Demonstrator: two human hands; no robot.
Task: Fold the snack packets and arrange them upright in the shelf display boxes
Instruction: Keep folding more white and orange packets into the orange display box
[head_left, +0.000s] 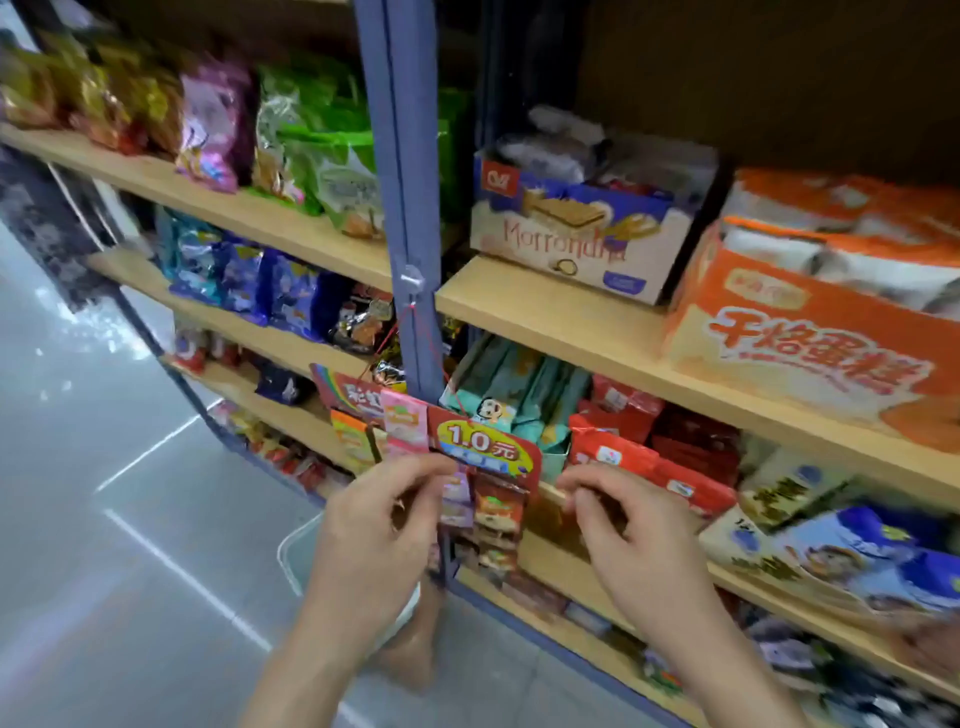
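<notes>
A strip of small snack packets (496, 512) hangs from the blue shelf post under a red price card (483, 444) marked 1.0. My left hand (382, 525) pinches this strip at its left edge, just below the card, with the fingers curled. My right hand (631, 535) is right of the strip at the shelf edge, its fingers curled and thumb against forefinger. Motion blur hides whether it holds anything. Red packets (649, 462) stand in a display box just above my right hand, with teal packets (524, 395) behind them.
Wooden shelves (576, 322) carry a Morrondina wafer box (576, 239), an orange cake carton (810, 332) and blue bags (883, 561) lower right. The blue post (402, 171) splits the two bays. A white bin (296, 551) stands on the grey floor below my left wrist.
</notes>
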